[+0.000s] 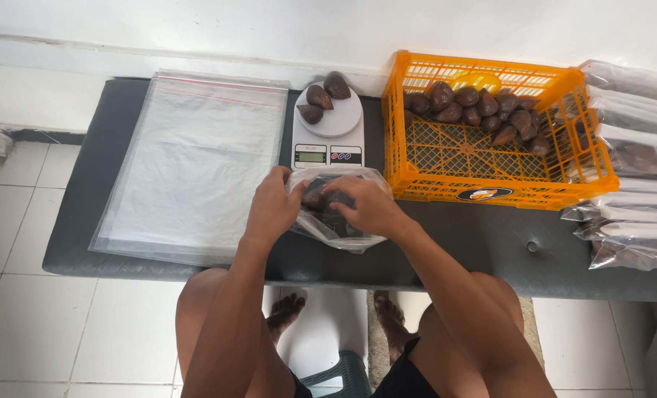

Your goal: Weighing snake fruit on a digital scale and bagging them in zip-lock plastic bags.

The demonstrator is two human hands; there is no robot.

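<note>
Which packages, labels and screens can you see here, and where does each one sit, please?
Clear bag of brown fruit: under both hands, front of the bench.
Stack of empty clear bags: left, flat, rectangular.
Filled bags: piled at right.
Scale screen: small grey rectangle on the white scale.
Oval label: orange crate's front wall.

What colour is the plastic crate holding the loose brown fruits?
Bright orange; the crate with its lattice walls shows clearly in the head view.

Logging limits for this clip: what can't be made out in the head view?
- Fruit count inside the clear bag: both hands, left hand and right hand, cover it.
- Scale display: too small to read.
- Packed bags: cut off by the right edge.
- Crate far corner: fruit overlap.
</note>
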